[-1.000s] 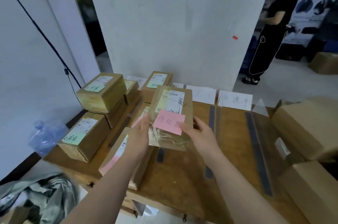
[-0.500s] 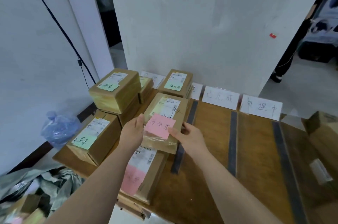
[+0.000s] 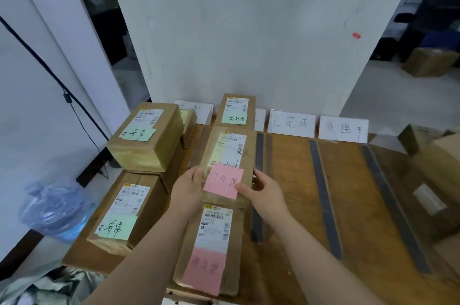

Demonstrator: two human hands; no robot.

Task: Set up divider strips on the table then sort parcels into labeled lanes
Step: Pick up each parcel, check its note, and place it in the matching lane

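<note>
A brown cardboard parcel (image 3: pixel 231 150) with a white shipping label and a pink note (image 3: pixel 223 180) lies in the second lane from the left, between a parcel with a green note (image 3: pixel 235 110) behind it and a parcel with a pink note (image 3: pixel 211 247) in front. My left hand (image 3: pixel 188 187) grips its near left corner. My right hand (image 3: pixel 263 191) holds its near right corner, thumb on the pink note. Dark divider strips (image 3: pixel 323 195) run front to back on the wooden table (image 3: pixel 286 217). White lane cards (image 3: pixel 291 123) stand along the wall.
Stacked parcels with green notes (image 3: pixel 145 136) fill the left lane. More cardboard boxes (image 3: pixel 438 172) sit at the table's right edge. A blue plastic bag (image 3: pixel 54 207) lies on the floor to the left. A black cable (image 3: pixel 62 88) runs down the left wall.
The parcel with the pink note has come down from mid-air and moved away from me into the second lane. Both hands stayed on its near corners; my view turned left.
</note>
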